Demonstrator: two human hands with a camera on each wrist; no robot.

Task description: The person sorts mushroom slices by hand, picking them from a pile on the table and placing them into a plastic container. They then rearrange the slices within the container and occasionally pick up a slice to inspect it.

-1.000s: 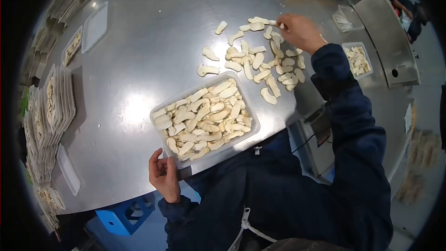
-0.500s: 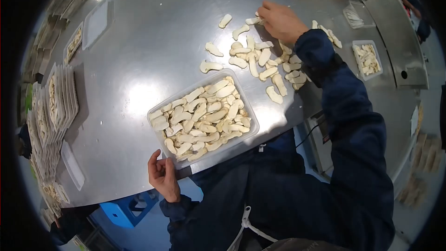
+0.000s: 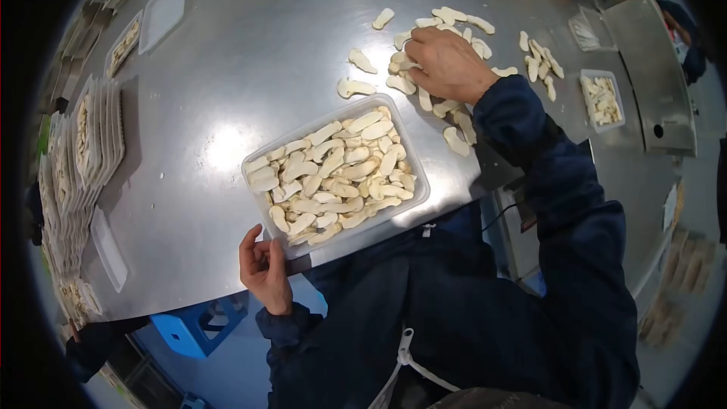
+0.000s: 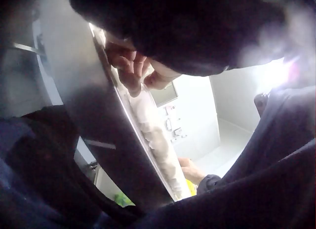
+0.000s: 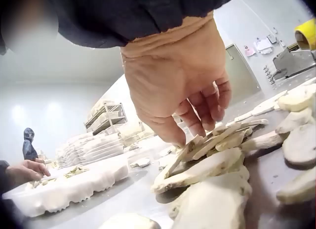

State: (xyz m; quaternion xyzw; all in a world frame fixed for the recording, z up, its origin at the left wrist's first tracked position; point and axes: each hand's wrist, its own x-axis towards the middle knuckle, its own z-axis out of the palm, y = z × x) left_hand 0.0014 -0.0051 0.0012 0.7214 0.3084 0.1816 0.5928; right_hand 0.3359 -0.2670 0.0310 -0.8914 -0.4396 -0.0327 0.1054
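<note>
A clear plastic tray [image 3: 318, 131] near the front edge of the steel table [image 3: 250, 53] is filled with pale mushroom slices [image 3: 333, 178]. Beyond it lies a loose heap of slices [image 3: 462, 125]. My right hand [image 3: 428, 57] sits knuckles up on that heap, fingers curled down over a bunch of slices. In the right wrist view the right hand [image 5: 187, 125] has its thumb and fingertips on the top slices [image 5: 207, 160]. My left hand [image 3: 257, 254] rests at the table edge beside the tray's near left corner, fingers loosely curled and holding nothing; the left wrist view shows this hand [image 4: 133, 73] against the rim.
Single slices [image 3: 356, 88] lie between heap and tray. Stacks of filled trays [image 3: 91, 144] line the left edge, with a lid [image 3: 163, 11] behind them. A small filled tray [image 3: 602, 98] and a steel machine [image 3: 651, 53] stand at the right. A blue stool [image 3: 189, 329] is below.
My right hand has drawn back from the far side of the heap toward the tray, over the slices. The left hand has stayed at the table edge.
</note>
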